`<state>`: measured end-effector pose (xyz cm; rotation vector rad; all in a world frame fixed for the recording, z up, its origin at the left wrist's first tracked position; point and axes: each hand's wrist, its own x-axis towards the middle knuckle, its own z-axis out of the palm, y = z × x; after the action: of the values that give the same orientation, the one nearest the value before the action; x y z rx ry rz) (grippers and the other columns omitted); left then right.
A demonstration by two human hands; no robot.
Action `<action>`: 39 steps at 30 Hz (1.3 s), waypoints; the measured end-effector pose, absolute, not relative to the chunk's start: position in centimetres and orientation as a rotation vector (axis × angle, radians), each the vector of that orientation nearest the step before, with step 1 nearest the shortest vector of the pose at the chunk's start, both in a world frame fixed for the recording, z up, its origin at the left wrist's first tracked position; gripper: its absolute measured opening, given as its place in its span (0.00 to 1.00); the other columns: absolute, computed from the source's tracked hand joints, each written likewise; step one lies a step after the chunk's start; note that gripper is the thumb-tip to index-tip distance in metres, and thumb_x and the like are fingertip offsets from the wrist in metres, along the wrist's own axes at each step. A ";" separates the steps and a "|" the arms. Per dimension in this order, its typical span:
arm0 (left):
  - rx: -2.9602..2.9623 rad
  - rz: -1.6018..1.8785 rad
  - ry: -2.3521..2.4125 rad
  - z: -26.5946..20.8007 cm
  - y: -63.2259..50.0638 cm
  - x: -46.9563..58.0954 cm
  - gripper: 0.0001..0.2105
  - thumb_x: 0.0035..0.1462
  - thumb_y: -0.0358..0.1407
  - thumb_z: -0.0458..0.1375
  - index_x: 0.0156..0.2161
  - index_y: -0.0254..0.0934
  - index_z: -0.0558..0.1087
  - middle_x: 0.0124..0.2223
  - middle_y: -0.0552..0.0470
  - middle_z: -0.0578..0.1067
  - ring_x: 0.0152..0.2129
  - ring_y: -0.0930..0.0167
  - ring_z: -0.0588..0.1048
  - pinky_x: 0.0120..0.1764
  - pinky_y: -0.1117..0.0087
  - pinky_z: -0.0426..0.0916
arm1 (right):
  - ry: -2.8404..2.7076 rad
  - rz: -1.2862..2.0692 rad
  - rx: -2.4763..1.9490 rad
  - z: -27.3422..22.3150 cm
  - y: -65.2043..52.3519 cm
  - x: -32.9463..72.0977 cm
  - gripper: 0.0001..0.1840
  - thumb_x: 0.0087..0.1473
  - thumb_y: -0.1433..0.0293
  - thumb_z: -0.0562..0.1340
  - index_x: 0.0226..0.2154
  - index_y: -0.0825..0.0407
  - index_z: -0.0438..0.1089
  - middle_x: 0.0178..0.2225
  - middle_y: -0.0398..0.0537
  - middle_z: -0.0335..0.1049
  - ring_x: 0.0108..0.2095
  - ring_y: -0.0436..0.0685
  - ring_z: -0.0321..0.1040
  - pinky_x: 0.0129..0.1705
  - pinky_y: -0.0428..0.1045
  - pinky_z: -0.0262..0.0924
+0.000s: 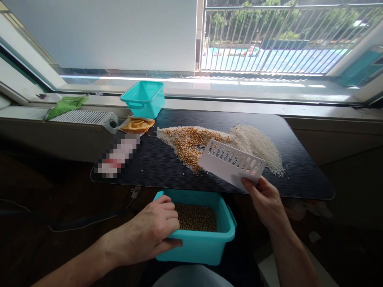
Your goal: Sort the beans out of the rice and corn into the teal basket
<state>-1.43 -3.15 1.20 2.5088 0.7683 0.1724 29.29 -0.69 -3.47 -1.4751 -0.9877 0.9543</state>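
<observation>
My left hand [157, 223] is closed over the left rim of a turquoise plastic bin [203, 241], its thumb on the outer wall. Many round beans [196, 217], brownish in the shade, lie inside this bin. In my right hand [266, 201] is a flat white plastic plate [223, 167] with a row of slots, pinched at its right end between thumb and fingers. The plate is tilted over the near side of a pile on the table. Yellow soybeans [190, 139] lie mixed with white rice on the pile's left; mostly rice [260, 143] spreads to the right.
The dark table [155, 167] has rounded corners, with the bin just below its front edge. A second turquoise bin [146, 99] stands at the back left, beside an orange-and-white packet [137, 125]. A green cloth [67, 107] lies on the radiator [86, 116]. A window runs behind.
</observation>
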 end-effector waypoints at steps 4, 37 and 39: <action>2.512 0.183 0.777 1.1 -3.1 -1.4 0.11 0.59 0.35 0.62 0.28 0.37 0.66 0.28 0.57 0.71 0.30 0.70 0.68 0.47 0.64 0.58 | -1.033 1.014 -1.446 -3.4 -0.7 28.7 0.24 0.43 0.51 0.71 0.40 0.49 0.79 0.41 0.48 0.81 0.43 0.63 0.76 0.52 0.59 0.67; 2.512 0.128 0.755 1.6 -2.8 -1.3 0.11 0.60 0.35 0.60 0.28 0.37 0.66 0.28 0.55 0.71 0.30 0.69 0.69 0.47 0.64 0.60 | -1.116 1.029 -1.477 -1.1 -1.6 29.2 0.23 0.42 0.51 0.71 0.37 0.48 0.80 0.39 0.47 0.81 0.42 0.64 0.76 0.51 0.58 0.68; 2.516 0.134 0.753 1.5 -2.8 -1.4 0.11 0.60 0.35 0.60 0.27 0.37 0.66 0.28 0.56 0.71 0.30 0.69 0.68 0.46 0.64 0.60 | -1.128 1.015 -1.468 -1.5 -1.3 29.1 0.22 0.43 0.51 0.71 0.37 0.48 0.80 0.39 0.47 0.81 0.42 0.63 0.76 0.50 0.58 0.68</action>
<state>-1.37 -2.79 1.53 2.5155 0.7525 0.1342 29.11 -1.27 -1.47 -1.4683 -1.1285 1.0150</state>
